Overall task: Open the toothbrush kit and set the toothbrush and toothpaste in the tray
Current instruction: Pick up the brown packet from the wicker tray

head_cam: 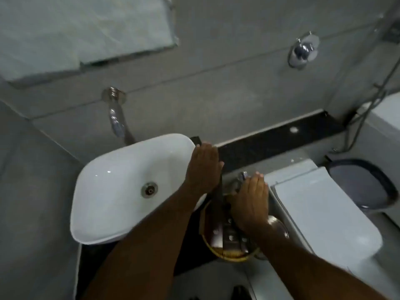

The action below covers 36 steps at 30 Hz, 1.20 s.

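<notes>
My left hand [204, 167] lies palm down, fingers straight and together, at the right rim of the sink. A dark corner [195, 139] shows beyond its fingertips, and a narrow dark strip [220, 191] runs down along its thumb side. My right hand [251, 200] is also palm down, over a round yellow-rimmed tray [229, 255] on the dark counter. Small dark boxes [232, 237] with pale print lie in the tray. The picture is blurred; no toothbrush or toothpaste can be made out. Both palms hide what is under them.
A white basin [121, 191] with a metal drain sits to the left, with a wall spout [115, 120] above it. A white toilet cistern [320, 213] and a dark-rimmed bin [363, 182] stand to the right. A black ledge [281, 135] runs along the wall.
</notes>
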Available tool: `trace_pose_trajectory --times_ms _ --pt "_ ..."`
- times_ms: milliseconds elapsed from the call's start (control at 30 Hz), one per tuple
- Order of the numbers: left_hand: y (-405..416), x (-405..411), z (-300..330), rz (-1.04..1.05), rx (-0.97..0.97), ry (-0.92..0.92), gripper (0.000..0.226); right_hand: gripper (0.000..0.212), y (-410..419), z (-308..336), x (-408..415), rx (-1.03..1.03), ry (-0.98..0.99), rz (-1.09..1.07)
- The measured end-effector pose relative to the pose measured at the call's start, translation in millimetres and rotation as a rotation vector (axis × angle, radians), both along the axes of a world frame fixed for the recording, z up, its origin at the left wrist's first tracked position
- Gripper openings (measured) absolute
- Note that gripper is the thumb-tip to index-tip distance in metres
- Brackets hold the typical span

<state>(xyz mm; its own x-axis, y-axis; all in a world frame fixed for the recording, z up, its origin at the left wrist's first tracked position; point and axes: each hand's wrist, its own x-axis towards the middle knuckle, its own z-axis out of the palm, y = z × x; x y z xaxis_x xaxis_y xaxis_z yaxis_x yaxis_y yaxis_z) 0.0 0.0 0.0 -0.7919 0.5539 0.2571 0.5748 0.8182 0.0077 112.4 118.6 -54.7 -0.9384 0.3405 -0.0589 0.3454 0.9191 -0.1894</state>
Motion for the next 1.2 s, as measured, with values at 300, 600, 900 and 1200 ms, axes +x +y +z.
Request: trace_pose_trajectory --times_ms 300,600,900,1200 --pt "72.1 30.3 -61.6 -0.317 -0.349 -0.342 0.041 0.067 4.5 -51.6 78.9 0.033 -0.084 -0.089" --pt "67.4 18.4 -63.7 -0.472 -0.483 -0.4 0.032 0.055 -0.2 -71.4 86.1 -0.002 -0.137 -0.097" --pt "55.7 -34.5 58.5 -0.424 -0.372 -0.207 0.029 0.06 -11.2 25.1 19.3 -0.268 0.153 -0.27" --pt "-55.1 -83.9 353.8 -0.116 -0.261 0.081 0.028 0.027 -96.0 240.5 -97.5 -0.399 0.494 -0.028"
